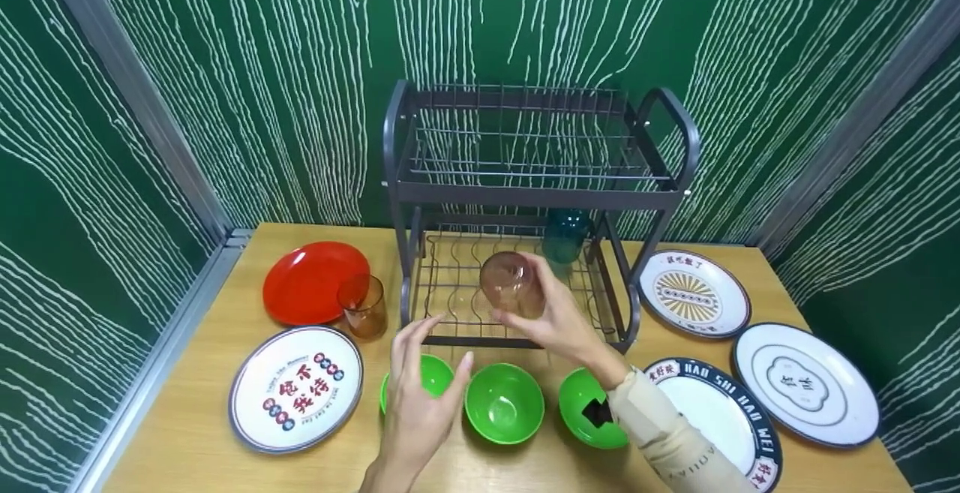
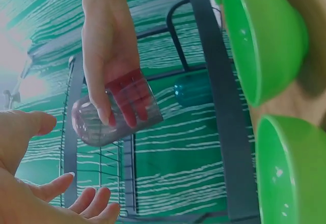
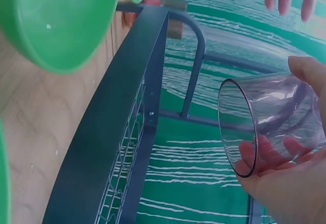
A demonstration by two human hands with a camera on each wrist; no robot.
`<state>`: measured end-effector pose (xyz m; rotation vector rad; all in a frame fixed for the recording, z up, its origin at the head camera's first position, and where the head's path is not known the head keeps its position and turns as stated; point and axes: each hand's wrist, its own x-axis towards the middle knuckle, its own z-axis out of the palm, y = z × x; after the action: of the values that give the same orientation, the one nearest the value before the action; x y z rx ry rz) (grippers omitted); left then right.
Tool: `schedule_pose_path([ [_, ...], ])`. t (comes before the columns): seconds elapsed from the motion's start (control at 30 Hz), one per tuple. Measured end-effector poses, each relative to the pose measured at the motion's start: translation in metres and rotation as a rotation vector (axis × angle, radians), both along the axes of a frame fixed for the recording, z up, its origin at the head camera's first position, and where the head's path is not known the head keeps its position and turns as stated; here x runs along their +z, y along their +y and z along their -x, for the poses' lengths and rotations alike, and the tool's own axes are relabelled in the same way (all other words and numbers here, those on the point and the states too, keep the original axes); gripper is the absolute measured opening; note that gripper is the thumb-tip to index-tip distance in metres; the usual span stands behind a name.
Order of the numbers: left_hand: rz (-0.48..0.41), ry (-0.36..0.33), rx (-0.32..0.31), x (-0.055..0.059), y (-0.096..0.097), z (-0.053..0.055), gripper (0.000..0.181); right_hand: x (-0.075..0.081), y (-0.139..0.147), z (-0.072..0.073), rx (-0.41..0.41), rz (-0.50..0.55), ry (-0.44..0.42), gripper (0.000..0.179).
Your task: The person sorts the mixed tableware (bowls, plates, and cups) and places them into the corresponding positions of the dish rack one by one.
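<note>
So far the rack (image 1: 536, 194) has one teal glass (image 1: 566, 241), right hand (image 1: 561, 317) fingers gripping a pinkish glass (image 1: 502, 279), left hand (image 1: 420, 399) fingers spread, amber glass (image 1: 366, 317), bowls (image 1: 504, 404) and plates (image 1: 296, 389) apparently left.

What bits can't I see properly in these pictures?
Head view: part of the left green bowl, behind the left hand.
Head view: the small black thing by the right sleeve, too dark to name.
Right wrist view: part of the held glass, behind the right hand.
Right wrist view: most of the left hand, cut off by the top edge.
</note>
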<state>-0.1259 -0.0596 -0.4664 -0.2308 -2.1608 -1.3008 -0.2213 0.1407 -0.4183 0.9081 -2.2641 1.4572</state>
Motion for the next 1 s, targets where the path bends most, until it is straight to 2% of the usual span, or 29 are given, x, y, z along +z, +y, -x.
schedule_pose_path([
  [0.1, -0.015, -0.024, 0.0, -0.004, -0.006, 0.0, 0.06, -0.003, 0.0, 0.01, -0.035, 0.009, -0.022, 0.076],
  [0.33, -0.019, -0.057, 0.032, -0.015, -0.024, -0.001, 0.056, -0.031, 0.002, 0.048, -0.1, 0.02, -0.085, 0.083],
  [0.57, 0.009, -0.12, 0.098, -0.024, -0.043, 0.0, 0.054, -0.03, 0.003, 0.071, -0.074, 0.09, -0.21, 0.079],
  [0.77, 0.034, -0.089, 0.122, -0.035, -0.055, 0.006, 0.051, -0.031, 0.005, 0.091, -0.121, 0.122, -0.264, 0.078],
  [1.0, 0.049, -0.084, 0.135, -0.046, -0.065, 0.007, 0.054, -0.038, 0.007, 0.114, -0.148, 0.158, -0.306, 0.078],
])
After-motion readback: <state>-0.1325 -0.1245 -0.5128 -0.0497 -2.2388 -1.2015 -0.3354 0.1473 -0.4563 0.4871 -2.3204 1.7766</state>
